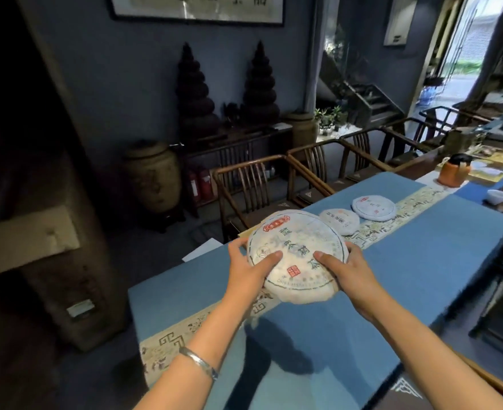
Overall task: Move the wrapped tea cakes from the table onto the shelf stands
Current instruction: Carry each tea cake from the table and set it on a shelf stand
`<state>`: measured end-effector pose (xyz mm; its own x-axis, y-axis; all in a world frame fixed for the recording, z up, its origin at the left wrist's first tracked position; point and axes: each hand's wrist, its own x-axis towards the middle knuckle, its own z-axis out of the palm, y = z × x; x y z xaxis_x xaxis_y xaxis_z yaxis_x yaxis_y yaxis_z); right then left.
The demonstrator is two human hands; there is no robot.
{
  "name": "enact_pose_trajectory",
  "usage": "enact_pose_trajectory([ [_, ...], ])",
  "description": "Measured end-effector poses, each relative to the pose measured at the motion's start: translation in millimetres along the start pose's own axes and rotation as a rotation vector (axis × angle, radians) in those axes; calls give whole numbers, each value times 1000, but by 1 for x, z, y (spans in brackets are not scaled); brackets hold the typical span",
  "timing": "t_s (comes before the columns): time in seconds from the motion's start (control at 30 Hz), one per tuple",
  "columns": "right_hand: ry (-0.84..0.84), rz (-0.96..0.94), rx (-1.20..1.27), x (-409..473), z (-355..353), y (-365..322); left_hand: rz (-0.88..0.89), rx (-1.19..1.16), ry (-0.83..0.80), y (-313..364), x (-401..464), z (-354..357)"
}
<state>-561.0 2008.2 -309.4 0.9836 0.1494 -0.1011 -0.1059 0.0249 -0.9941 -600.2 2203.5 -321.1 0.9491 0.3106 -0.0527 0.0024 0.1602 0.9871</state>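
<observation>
I hold the big cake above the table, left hand and right hand gripping its opposite edges, thumbs curled onto the top face. It looks stiff and rather heavy, but the paper wrap seems thin and slippery, so I judge the rim the safest hold. Two smaller cakes lie on the runner behind.

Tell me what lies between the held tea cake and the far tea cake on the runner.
In the head view, a smaller wrapped tea cake lies between the held tea cake and the far tea cake.
</observation>
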Motion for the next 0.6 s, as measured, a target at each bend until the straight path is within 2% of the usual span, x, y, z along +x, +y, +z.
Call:
enact_pose_trajectory([
  [0.13,-163,-103,-47,-40,54,-36,99,25,213,44,-54,-48],
  [0.27,-367,-164,-126,-82,135,-68,201,-13,398,84,-116,-123],
  [0.43,-606,-201,-99,-134,241,-92,400,-10,585,138,-201,-214],
  [0.6,-947,-213,-104,-188,346,-130,553,4,841,181,-286,-302],
])
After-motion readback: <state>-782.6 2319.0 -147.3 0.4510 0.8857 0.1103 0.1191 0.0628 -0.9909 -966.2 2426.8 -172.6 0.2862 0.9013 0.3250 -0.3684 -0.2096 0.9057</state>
